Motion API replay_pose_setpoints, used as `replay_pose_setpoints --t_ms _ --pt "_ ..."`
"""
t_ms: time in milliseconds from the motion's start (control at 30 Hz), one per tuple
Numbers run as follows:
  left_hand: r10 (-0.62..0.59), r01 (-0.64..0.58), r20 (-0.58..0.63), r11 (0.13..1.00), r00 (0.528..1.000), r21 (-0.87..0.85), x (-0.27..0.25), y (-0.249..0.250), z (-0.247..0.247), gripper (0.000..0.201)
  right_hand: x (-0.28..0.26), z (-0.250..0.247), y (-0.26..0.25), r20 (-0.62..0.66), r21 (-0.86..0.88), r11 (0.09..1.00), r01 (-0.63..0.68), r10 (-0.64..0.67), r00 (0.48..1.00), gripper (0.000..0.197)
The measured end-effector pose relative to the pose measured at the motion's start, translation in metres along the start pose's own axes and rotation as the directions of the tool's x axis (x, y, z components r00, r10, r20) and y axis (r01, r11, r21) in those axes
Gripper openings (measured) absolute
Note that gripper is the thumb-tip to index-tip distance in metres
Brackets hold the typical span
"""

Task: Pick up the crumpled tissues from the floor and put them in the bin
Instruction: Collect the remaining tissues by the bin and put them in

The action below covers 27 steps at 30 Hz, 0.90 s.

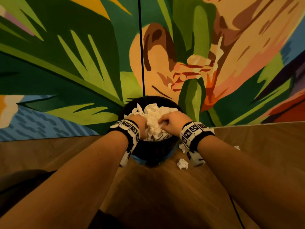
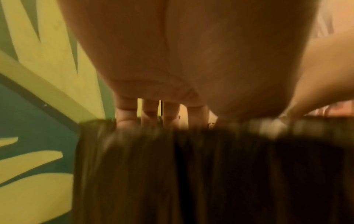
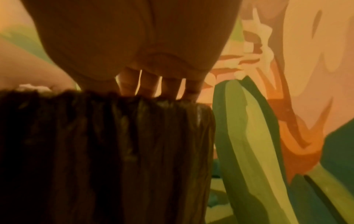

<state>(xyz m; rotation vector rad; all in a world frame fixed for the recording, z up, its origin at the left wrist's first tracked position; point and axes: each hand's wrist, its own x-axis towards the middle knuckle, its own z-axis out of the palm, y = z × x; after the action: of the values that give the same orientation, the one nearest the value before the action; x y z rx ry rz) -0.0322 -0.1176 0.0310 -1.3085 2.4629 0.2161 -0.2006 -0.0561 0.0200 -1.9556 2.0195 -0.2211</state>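
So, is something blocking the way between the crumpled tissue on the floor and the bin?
Nothing visible does. The crumpled tissue lies on bare floor right of the bin. The bin's tissue pile is heaped high, though.

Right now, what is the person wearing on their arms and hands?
Both forearms are bare, with no sleeves or gloves. Each wrist has a black band covered in white squares printed with black block patterns. The left hand and right hand are bare too.
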Motion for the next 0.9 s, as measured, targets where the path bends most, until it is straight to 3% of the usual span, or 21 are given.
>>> replay_pose_setpoints --t_ms 100,200,367,433,533,600,667,733,800,900 --pt "-0.002 0.001 -0.059 1.000 0.998 -0.015 -0.007 -0.001 -0.013 0.044 -0.005 -0.013 0.002 -0.095 0.017 0.999 0.034 -0.032 0.995 0.019" --pt "-0.016 0.016 -0.042 1.000 0.999 -0.007 -0.014 -0.002 -0.032 0.062 -0.009 -0.019 0.003 -0.160 -0.005 0.997 0.080 -0.080 0.984 0.022" --pt "-0.045 0.041 -0.058 0.997 0.997 -0.062 -0.024 -0.006 -0.060 0.079 -0.017 -0.025 0.010 -0.203 -0.005 0.994 0.105 -0.104 0.974 0.027" --pt "-0.052 0.045 -0.094 0.996 0.994 -0.075 -0.028 -0.004 -0.069 0.077 -0.021 -0.028 0.014 -0.227 0.014 0.994 0.111 -0.105 0.968 0.025" --pt "-0.056 0.029 -0.264 0.994 0.963 -0.105 -0.033 0.008 -0.081 0.053 -0.026 -0.035 0.020 -0.318 0.079 0.989 0.123 -0.092 0.944 0.022" --pt "-0.009 -0.084 -0.423 0.976 0.906 -0.201 -0.037 0.023 -0.089 0.037 -0.028 -0.044 0.027 -0.401 0.154 0.982 0.107 -0.037 0.915 0.020" --pt "0.078 -0.274 -0.561 0.921 0.824 -0.275 -0.042 0.048 -0.094 0.028 -0.030 -0.052 0.041 -0.466 0.253 0.965 0.074 0.054 0.883 0.019" --pt "0.155 -0.425 -0.643 0.858 0.750 -0.288 -0.048 0.082 -0.091 0.022 -0.034 -0.057 0.060 -0.517 0.369 0.929 0.027 0.181 0.837 0.013" --pt "0.237 -0.527 -0.660 0.802 0.713 -0.282 -0.050 0.120 -0.072 0.022 -0.042 -0.055 0.082 -0.530 0.453 0.891 -0.038 0.303 0.792 0.011" --pt "0.434 -0.614 -0.534 0.758 0.726 -0.218 -0.045 0.169 -0.022 0.020 -0.056 -0.034 0.118 -0.430 0.493 0.840 -0.226 0.461 0.776 0.013"
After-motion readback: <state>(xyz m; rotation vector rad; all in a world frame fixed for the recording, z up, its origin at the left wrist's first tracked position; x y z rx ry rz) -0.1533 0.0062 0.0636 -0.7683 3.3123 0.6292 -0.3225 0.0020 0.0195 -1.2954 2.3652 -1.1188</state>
